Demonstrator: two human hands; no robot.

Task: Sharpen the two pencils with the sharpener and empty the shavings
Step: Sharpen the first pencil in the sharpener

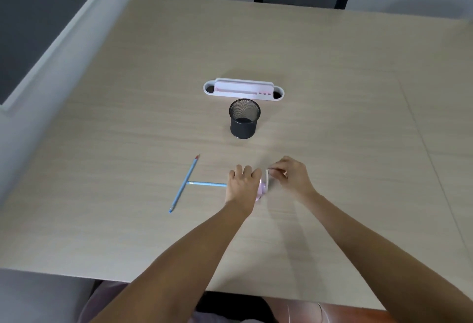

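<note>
My left hand [243, 184] is curled over the pink sharpener [263, 187], gripping it from above so that most of its body is hidden under my knuckles and only its right side shows. One blue pencil [206, 183] runs out level from under that hand toward the left; its near end is covered by my fingers, so I cannot tell how far it sits inside the sharpener. My right hand [291, 175], just to the right of the sharpener, has its fingertips pinched on the pale part at the sharpener's right face, the other fingers folded in. Left of my left hand, the second blue pencil [184, 184] lies loose on the surface [345, 143], slanting away from me with its reddish tip at the far end, and the free end of the first pencil meets it about halfway along, the two making a T. Beyond both hands stands a black mesh pen cup [244, 119], upright and well apart from them, and just behind it lies a long white-and-pink desk organiser [243, 89].
</note>
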